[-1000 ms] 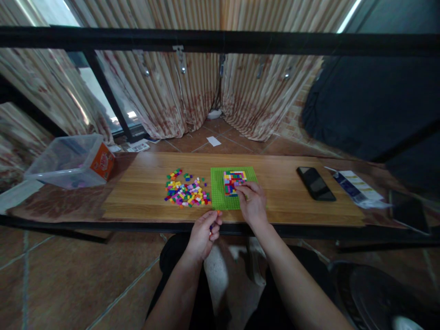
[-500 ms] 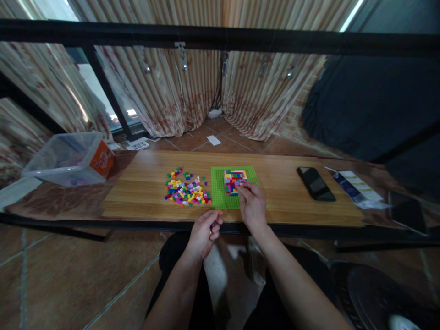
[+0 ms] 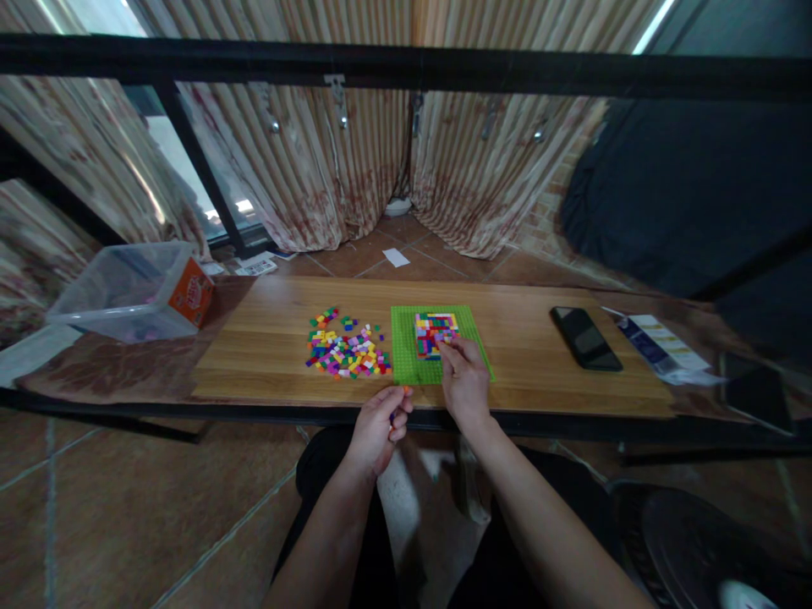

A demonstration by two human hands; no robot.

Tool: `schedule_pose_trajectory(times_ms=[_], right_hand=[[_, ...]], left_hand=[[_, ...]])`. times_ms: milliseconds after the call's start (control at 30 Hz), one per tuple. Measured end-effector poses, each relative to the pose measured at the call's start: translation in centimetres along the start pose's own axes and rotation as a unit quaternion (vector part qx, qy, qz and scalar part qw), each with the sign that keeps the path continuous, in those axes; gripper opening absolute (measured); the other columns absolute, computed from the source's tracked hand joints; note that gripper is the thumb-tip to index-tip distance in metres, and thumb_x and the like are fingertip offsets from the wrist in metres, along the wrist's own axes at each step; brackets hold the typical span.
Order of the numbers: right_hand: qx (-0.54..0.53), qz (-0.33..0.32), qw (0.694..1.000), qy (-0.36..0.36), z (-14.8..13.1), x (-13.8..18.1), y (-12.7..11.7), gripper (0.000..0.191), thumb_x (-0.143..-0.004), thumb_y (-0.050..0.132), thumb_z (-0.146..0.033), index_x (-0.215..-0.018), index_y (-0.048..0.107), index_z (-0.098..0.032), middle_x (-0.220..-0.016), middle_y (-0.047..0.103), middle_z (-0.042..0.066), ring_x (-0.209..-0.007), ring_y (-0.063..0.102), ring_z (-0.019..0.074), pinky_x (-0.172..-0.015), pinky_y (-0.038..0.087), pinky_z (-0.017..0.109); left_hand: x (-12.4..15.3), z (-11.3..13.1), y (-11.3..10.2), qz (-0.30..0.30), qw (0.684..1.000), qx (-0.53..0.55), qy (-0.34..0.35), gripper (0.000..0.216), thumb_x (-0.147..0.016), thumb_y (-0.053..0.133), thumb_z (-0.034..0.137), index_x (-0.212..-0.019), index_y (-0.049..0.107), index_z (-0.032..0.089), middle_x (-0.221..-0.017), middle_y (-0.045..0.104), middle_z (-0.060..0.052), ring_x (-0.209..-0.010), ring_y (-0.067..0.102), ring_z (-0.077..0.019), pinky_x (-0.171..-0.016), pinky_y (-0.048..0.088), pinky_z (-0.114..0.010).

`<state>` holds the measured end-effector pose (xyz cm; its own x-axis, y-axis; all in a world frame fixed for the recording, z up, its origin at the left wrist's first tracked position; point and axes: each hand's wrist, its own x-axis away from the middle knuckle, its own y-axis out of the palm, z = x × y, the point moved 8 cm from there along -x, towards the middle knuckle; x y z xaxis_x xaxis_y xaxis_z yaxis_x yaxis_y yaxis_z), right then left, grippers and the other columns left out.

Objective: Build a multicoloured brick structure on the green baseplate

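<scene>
A green studded baseplate [image 3: 404, 355] lies at the middle of the table's near side, bearing a block of many-coloured building bricks [image 3: 433, 322]. My right hand [image 3: 466, 372] reaches over the plate's near right part, thumb and forefinger pinched on a small brick at the block's right side; the fingers partly cover it. My left hand [image 3: 381, 423] is closed in front of the table edge. It pinches an orange brick [image 3: 406, 390] at its fingertips, and more small bricks show between the curled fingers. Left of the plate spreads a pile of loose bricks [image 3: 346, 353].
On the wooden tabletop [image 3: 272, 338] a black phone [image 3: 584, 338] lies to the right. Beyond it are a printed packet [image 3: 663, 347] and a dark flat device [image 3: 754, 391]. A clear plastic bin [image 3: 120, 296] with an orange label stands far left. A dark metal bar [image 3: 406, 68] crosses above.
The view has shifted very slightly. Both hands keep nearly the same places and grips, the right at the brick block and the left at the table edge.
</scene>
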<state>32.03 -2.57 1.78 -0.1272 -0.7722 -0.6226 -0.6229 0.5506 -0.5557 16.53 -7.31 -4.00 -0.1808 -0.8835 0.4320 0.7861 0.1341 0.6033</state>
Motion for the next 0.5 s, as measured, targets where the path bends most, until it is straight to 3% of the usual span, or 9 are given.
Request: schedule_pose_trajectory(times_ms=[233, 500], right_hand=[[0.027, -0.014, 1.000, -0.001, -0.12, 0.27, 0.23, 0.034, -0.093, 0.043, -0.015, -0.108, 0.072, -0.023, -0.116, 0.063, 0.012, -0.108, 0.061, 0.0219, -0.091, 0.053, 0.037], [0.017, -0.034, 0.999, 0.012, -0.81, -0.07, -0.32, 0.035, -0.094, 0.043, -0.020, -0.119, 0.067, -0.024, -0.119, 0.063, 0.012, -0.108, 0.062, 0.0231, -0.091, 0.053, 0.039]], left_hand=[[0.02, -0.13, -0.10, 0.000, 1.000, -0.001, 0.005, 0.037, -0.063, 0.083, 0.035, -0.084, 0.065, 0.011, -0.064, 0.053, 0.003, -0.043, 0.030, 0.0008, -0.037, 0.012, -0.014], [0.41, 0.05, -0.08, 0.001, 1.000, -0.011, 0.014, 0.039, -0.063, 0.084, 0.038, -0.084, 0.064, 0.012, -0.065, 0.053, 0.004, -0.043, 0.031, 0.0003, -0.037, 0.014, -0.014]])
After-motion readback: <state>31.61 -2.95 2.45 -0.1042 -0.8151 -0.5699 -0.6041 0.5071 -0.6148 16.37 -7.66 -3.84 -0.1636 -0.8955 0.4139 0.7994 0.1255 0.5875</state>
